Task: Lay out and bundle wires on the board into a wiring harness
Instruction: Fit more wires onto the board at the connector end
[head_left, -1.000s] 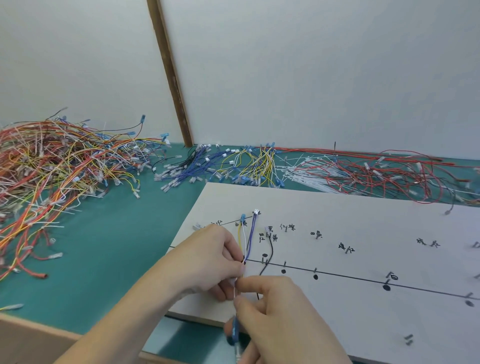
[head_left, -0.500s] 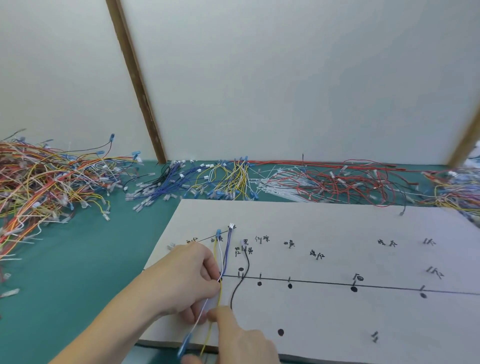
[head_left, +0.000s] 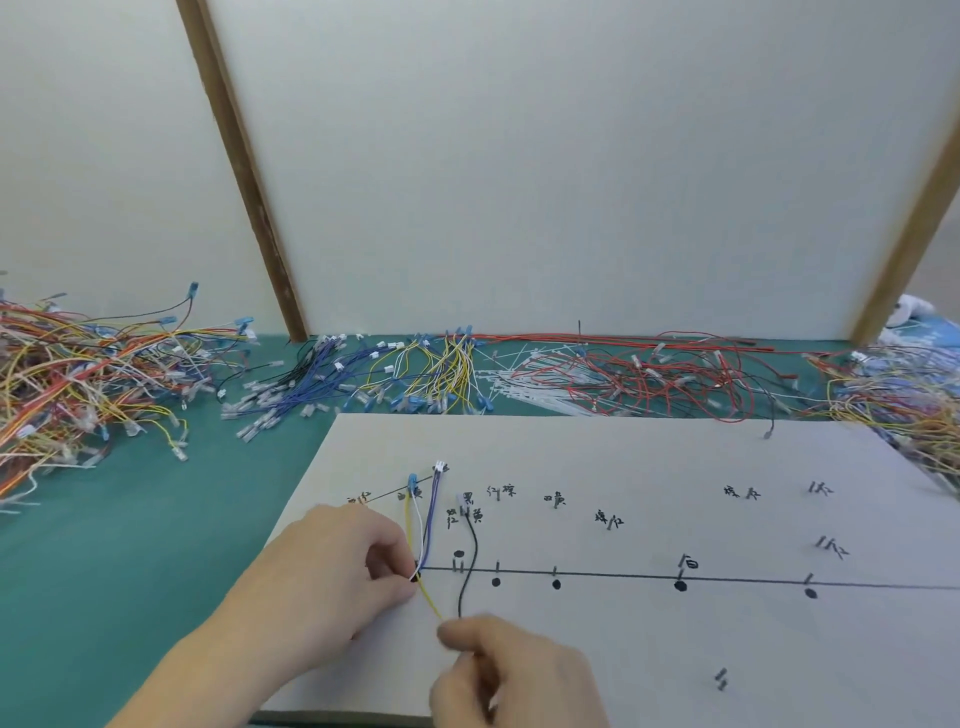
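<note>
A white layout board (head_left: 649, 467) with a drawn black line, dots, pins and handwritten labels lies on the green mat. A yellow wire (head_left: 409, 525), a white wire and a blue-purple wire (head_left: 431, 512) run from connectors at the upper left of the board down to the start of the line. My left hand (head_left: 332, 577) pinches these wires there against the board. A black wire (head_left: 470, 561) hangs from a pin beside them. My right hand (head_left: 514, 675), at the board's near edge, grips the loose ends of the yellow and black wires.
Heaps of mixed coloured wires (head_left: 78, 374) fill the left of the green mat (head_left: 130, 545). Blue, yellow and white wire bundles (head_left: 395, 379), white cable ties (head_left: 524, 389) and red wires (head_left: 675, 374) line the back. A white partition with wooden posts (head_left: 244, 171) stands behind.
The view has tilted up and shifted. My right hand has moved right along the board's near edge, pulling the yellow and black wire ends; my left hand keeps pinching at the line's start.
</note>
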